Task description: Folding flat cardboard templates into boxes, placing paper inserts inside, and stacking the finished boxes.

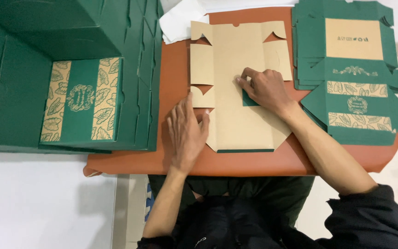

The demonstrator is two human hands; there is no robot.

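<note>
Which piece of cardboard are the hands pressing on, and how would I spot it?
Find the orange-brown table. In its middle lies a flat box blank, plain brown side up, with the left hand and right hand pressing on it. The flat blanks stacked to its right show green with gold leaves; this one shows brown.

Head cam, top-down, close over table [130,161]

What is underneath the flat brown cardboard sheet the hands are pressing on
The brown sheet lies on an orange-brown tabletop, visible all around it. A green flap shows under the right hand. Anything else beneath is covered.
</note>
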